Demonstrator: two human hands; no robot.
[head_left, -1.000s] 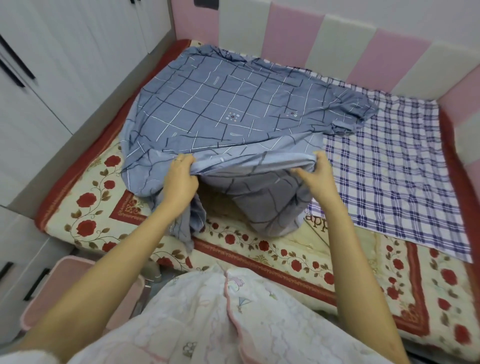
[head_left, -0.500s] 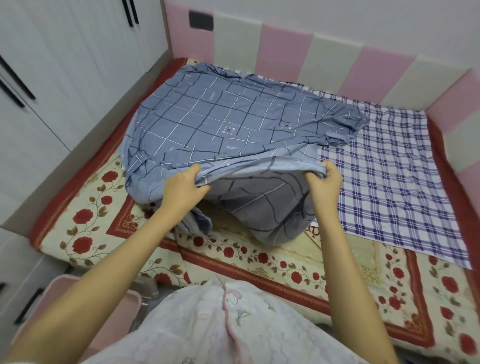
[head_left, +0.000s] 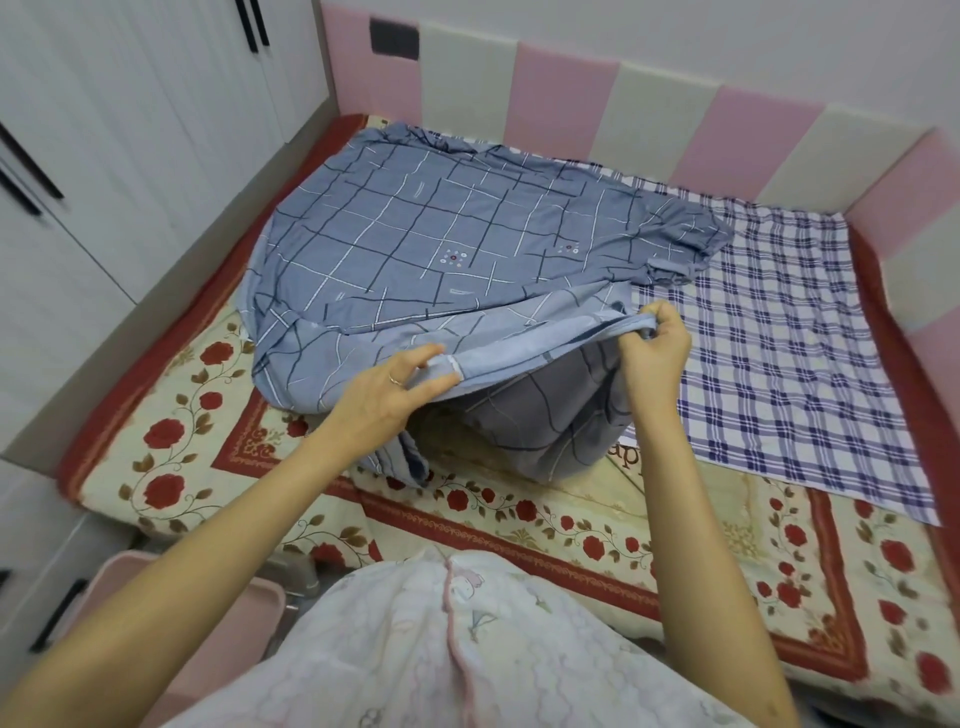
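From the camera worn on the head, a person is leaning over a low bed and working on a blue sheet (head_left: 467, 249) with a grid of dark and white lines. Most of the sheet is lying flat across the left and far part of the bed, reaching up to the padded wall panels (head_left: 561, 93) in pink and cream. Its right side is overlapping the left edge of a purple checked cloth (head_left: 779, 353), which is lying spread over the right half of the bed.

The left hand (head_left: 387, 400) is pinching the near hem of the sheet between thumb and fingers, with the fingers lying fairly flat along the fabric and a ring (head_left: 395, 379) showing on one of them. The right hand (head_left: 654, 348) is gripping the same hem further to the right, its fingers curled tightly round a bunched bit of the edge. Between the two hands the hem is being held up off the bed, and a darker grey fold is hanging down beneath it.

Under everything a cream bedcover (head_left: 519, 519) with red roses is showing along the near side. White wardrobe doors (head_left: 130, 130) are standing to the left, and a pink bin (head_left: 244, 613) is sitting on the floor by the person's left arm.
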